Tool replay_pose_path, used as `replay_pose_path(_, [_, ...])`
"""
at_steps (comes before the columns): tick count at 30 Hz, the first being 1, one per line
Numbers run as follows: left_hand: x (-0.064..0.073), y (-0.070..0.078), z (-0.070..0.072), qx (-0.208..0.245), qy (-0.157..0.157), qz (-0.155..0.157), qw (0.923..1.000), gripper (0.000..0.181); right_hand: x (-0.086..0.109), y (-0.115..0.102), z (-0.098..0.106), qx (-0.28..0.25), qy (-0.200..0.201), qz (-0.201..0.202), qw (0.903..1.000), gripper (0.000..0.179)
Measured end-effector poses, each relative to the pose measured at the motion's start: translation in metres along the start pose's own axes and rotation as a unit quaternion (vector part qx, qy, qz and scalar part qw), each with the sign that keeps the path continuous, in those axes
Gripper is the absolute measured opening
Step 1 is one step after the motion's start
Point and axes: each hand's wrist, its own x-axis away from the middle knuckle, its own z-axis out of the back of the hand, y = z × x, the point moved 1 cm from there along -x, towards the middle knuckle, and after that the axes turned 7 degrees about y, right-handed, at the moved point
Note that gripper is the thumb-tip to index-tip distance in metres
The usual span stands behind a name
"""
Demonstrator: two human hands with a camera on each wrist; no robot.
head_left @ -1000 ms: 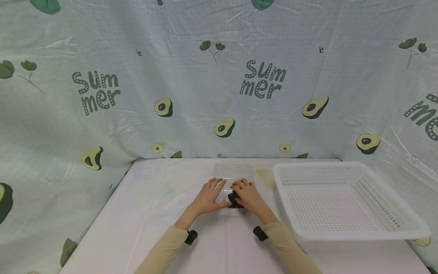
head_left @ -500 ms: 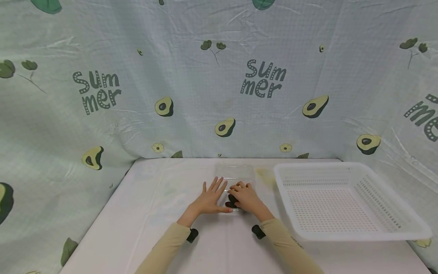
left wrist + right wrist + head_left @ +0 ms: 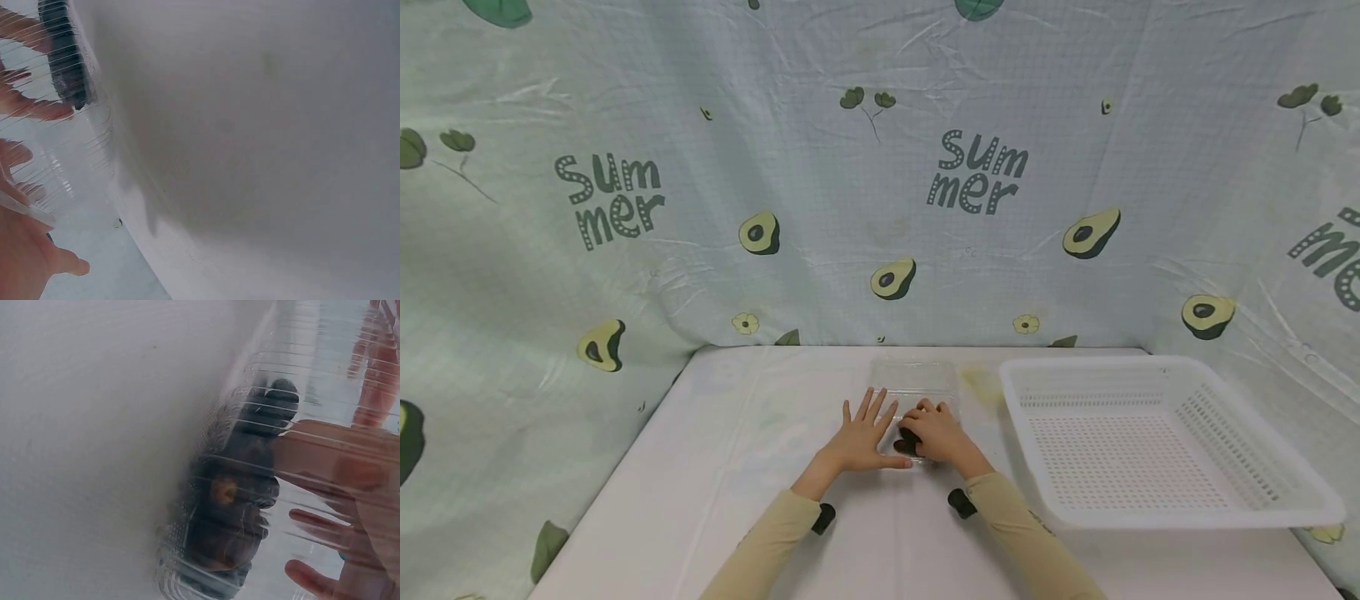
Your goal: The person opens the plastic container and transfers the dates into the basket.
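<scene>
A clear plastic clamshell box [image 3: 917,377] stands unlatched in the middle of the table, its lid laid back. Dark, elongated, fruit-like pieces [image 3: 906,447] lie together in its near part; through the ribbed wall in the right wrist view, one piece [image 3: 224,489] has a brownish spot. My left hand [image 3: 856,440] is spread at the box's left side, thumb stretched along the front edge, its tip close to a dark piece [image 3: 65,59]. My right hand [image 3: 942,432] reaches in from the right with curled fingers, holding a dark piece beside the others. Its fingertips are partly hidden.
A large white perforated plastic basket [image 3: 1165,442] stands at the right of the table, close beside the right forearm. A curtain [image 3: 820,167] printed with avocados hangs behind and along the sides. Dark wrist cameras [image 3: 823,518] sit under both cuffs.
My left fingers have spread wider, and the thumb has shifted down along the front edge. The right hand's fingers have curled in more. The dark pieces have shifted slightly leftward.
</scene>
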Motion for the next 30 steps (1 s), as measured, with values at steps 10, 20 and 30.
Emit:
replay_pose_path(10, [-0.005, -0.007, -0.002, -0.003, 0.007, 0.008, 0.9999, 0.100, -0.008, 0.004, -0.006, -0.015, -0.013, -0.011, 0.9997, 0.037])
replay_pose_path(20, [-0.010, -0.014, -0.005, -0.003, 0.011, 0.007, 0.9999, 0.100, -0.015, 0.008, -0.014, 0.012, 0.021, 0.008, 0.9997, 0.037])
replay_pose_path(30, [-0.017, -0.022, -0.006, -0.020, 0.005, -0.004, 0.9998, 0.102, -0.021, 0.009, -0.012, 0.031, 0.051, 0.007, 0.9982, 0.026])
